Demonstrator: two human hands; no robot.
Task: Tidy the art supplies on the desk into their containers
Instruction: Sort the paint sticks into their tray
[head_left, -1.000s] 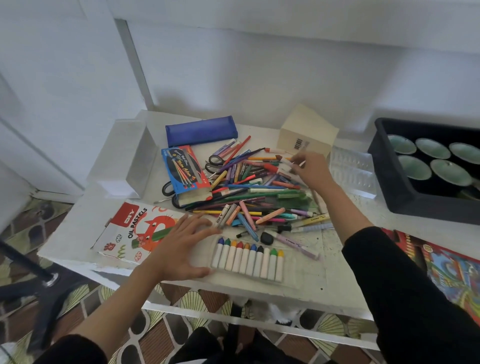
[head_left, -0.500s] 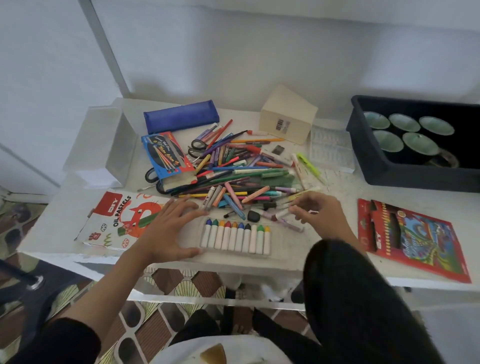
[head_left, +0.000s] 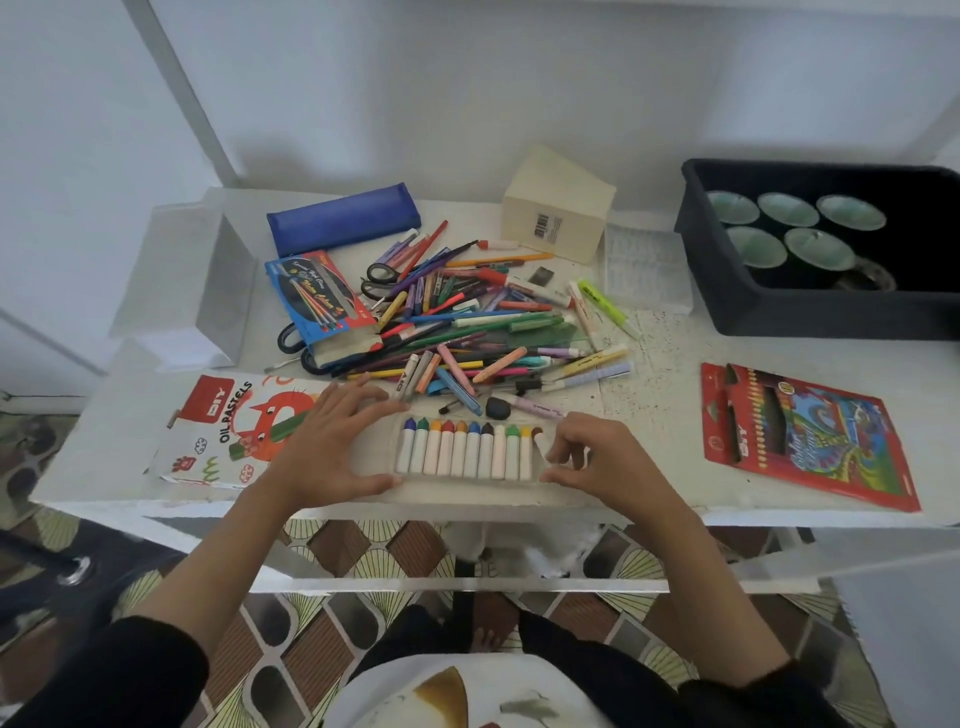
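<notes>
Left hand (head_left: 332, 447): resting flat with fingers spread, touching the left end of the pastel tray (head_left: 467, 481) and partly covering the oil pastels box (head_left: 223, 431).
Right hand (head_left: 597, 460): curling at the tray's right end, seemingly pinching the last pastel (head_left: 541, 446).
Pastel row (head_left: 457, 452): lying side by side in the tray, coloured tips pointing away.
Pen pile (head_left: 467, 322): sprawling just behind the tray, overlapping the scissors (head_left: 382, 273) and the blue marker box (head_left: 317, 296).
Blue pencil case (head_left: 343, 223): lying at the back.
Black bin (head_left: 753, 306): sitting at far right.
Red pencil pack (head_left: 805, 436): lying flat in front of the bin.

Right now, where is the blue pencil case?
In the head view, the blue pencil case lies at the back left of the desk, just behind the blue colour-pen box and well left of the cream box.
</notes>
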